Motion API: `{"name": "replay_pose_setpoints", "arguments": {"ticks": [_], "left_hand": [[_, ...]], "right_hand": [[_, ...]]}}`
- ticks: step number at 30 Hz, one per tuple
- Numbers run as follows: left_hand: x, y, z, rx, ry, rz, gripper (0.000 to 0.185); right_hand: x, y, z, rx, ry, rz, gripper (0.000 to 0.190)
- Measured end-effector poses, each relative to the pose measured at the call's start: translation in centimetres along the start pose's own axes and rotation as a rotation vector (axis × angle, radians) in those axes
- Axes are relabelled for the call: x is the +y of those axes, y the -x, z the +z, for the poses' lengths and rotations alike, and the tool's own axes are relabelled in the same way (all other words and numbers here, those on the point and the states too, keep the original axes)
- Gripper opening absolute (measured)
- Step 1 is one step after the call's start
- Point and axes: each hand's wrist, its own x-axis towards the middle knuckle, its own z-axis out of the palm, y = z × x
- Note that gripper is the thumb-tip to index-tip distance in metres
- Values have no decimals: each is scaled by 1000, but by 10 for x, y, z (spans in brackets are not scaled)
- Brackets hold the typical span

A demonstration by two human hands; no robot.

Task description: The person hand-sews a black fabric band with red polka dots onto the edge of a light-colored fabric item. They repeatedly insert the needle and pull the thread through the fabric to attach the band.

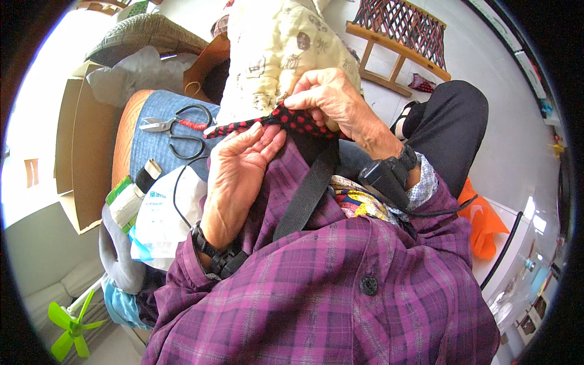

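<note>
Across my lap lies a cream quilted cloth [278, 50] printed with dark characters. Along its near edge runs a black fabric strip with red dots [296, 121]. My right hand [328, 100] pinches this strip and the quilt edge between thumb and fingers. Lower down, my left hand [242, 169] holds the strip's left part, palm turned up, the thumb and fingertips on the cloth. Whether a needle is between the right fingers cannot be made out. Black-handled scissors [175, 125], wrapped with red at one side, lie on a blue denim cloth to the left.
The denim cloth [155, 107] covers an orange seat. Left of it stands an open cardboard box [93, 150]. A white plastic bag [159, 219] lies beside my left wrist. A wooden folding stool [397, 45] with a woven seat stands ahead right. A green fan [73, 326] is at lower left.
</note>
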Motion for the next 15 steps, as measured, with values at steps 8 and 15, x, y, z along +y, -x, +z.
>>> {"name": "replay_pose_setpoints", "arguments": {"ticks": [8, 15], "left_hand": [[-5, 1, 21, 90, -594, 293, 25], [-8, -6, 27, -43, -485, 292, 27]], "right_hand": [[-1, -1, 1, -17, -30, 0, 14], [0, -3, 2, 16, -35, -3, 16]]}}
